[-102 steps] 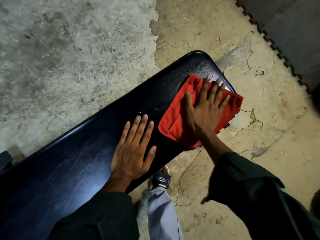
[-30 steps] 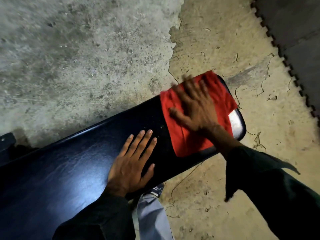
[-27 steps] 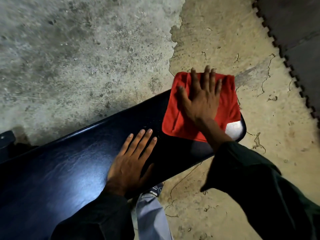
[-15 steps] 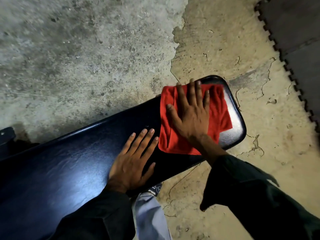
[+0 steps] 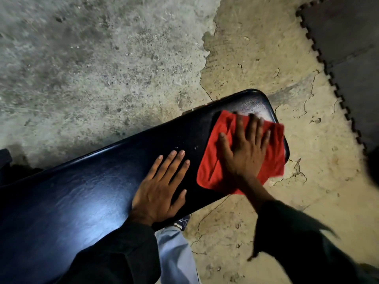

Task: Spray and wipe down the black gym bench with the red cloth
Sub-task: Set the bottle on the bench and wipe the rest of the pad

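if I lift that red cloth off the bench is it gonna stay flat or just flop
Probably flop. The red cloth lies wrinkled under the right hand and droops over the edge of the bench, so it looks soft and light. On that glossy padding it likely slides easily when pushed.

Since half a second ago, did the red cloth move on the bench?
Yes. The red cloth slid toward the person; it now overhangs the bench's near edge and bares the far corner, while the left hand rests flat in place.

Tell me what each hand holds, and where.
Neither grips anything. The right hand presses flat on the red cloth's middle; the left hand rests on the bench.
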